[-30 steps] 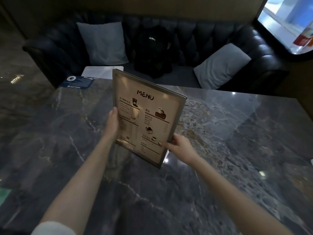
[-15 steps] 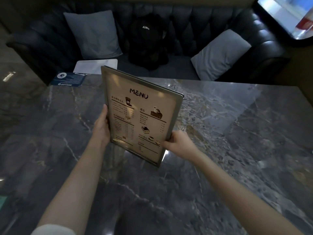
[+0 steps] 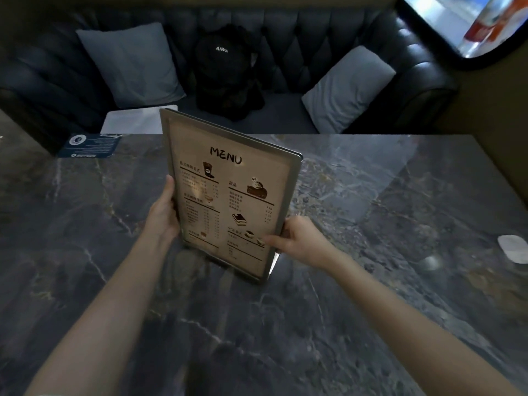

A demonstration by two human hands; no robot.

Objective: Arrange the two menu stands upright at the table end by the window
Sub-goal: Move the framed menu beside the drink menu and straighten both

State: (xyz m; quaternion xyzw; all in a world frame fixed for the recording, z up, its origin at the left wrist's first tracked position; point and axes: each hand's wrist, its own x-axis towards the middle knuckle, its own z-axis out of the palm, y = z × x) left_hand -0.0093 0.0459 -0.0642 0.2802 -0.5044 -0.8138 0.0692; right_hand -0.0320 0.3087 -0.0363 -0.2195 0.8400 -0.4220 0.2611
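I held the tall beige framed menu stand (image 3: 228, 192) upright over the middle of the dark veined marble table (image 3: 400, 210), my left hand (image 3: 164, 212) gripping its left edge and my right hand (image 3: 300, 241) pinching the lower right corner, presumably to keep it vertical. The bright window (image 3: 468, 21) lay far right, so the stand remained well short. A blue flat card (image 3: 88, 144) sat at the far left corner.
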